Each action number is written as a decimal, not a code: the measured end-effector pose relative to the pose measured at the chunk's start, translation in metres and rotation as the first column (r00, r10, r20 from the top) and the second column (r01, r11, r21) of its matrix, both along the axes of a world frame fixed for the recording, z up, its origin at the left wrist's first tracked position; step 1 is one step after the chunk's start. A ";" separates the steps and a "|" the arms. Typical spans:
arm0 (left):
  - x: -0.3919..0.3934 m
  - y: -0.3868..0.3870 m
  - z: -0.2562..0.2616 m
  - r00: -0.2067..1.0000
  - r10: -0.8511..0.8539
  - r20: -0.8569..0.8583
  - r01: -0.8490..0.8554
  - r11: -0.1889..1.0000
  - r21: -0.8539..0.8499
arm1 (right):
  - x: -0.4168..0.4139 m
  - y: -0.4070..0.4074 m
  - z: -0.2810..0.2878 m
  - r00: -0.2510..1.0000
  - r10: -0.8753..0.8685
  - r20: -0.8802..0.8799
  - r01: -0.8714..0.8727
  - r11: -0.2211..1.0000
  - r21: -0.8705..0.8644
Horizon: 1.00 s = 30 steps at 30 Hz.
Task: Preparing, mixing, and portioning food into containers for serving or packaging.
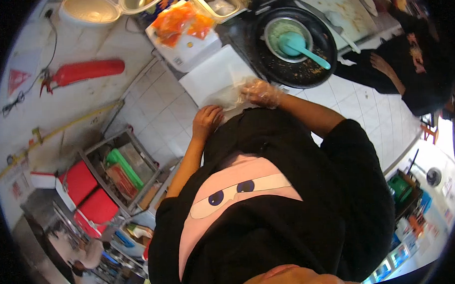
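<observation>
My right hand, in a clear plastic glove, has its fingers curled on a crumpled sheet of clear plastic film or bag. Bare, my left hand touches the near left edge of that plastic, over a white board at the counter's edge. Beyond the board, orange-filled clear packets lie on a white box. To the right, a large black pan holds a metal bowl of pale green food with a turquoise spoon in it.
A knife lies across a light board at the upper right, near another person in black. Metal containers stand at the back. A red fire extinguisher is on the left wall, above a metal rack. Someone else is at lower left.
</observation>
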State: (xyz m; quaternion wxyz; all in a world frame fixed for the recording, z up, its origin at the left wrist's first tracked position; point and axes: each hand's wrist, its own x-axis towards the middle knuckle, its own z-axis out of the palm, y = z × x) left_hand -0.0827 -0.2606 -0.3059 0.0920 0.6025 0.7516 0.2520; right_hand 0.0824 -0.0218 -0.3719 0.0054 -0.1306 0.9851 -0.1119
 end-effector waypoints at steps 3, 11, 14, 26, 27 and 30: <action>0.004 -0.015 -0.008 0.997 0.071 0.018 -0.071 0.996 0.044 | -0.003 -0.004 0.009 0.999 -0.030 -0.042 0.027 0.997 -0.075; -0.017 -0.010 -0.022 0.939 0.278 0.201 -0.250 0.956 -0.152 | -0.067 -0.004 0.082 0.358 -0.245 0.901 0.916 0.281 -0.287; -0.012 0.040 0.007 0.936 0.351 0.026 -0.348 0.934 -0.085 | -0.068 0.000 0.027 0.617 -0.299 0.728 0.785 0.182 -0.591; 0.023 -0.013 -0.041 0.977 0.214 -0.027 -0.214 0.977 -0.012 | -0.011 -0.030 0.004 0.931 -0.366 -0.006 0.341 0.873 -0.350; 0.027 -0.014 -0.041 0.985 0.151 -0.086 -0.147 0.988 0.054 | -0.017 -0.037 -0.004 0.886 -0.446 0.123 0.457 0.803 -0.382; 0.022 -0.016 -0.052 0.994 0.100 -0.038 -0.101 0.994 -0.048 | -0.029 -0.029 0.030 0.952 -0.251 0.172 0.287 0.930 -0.230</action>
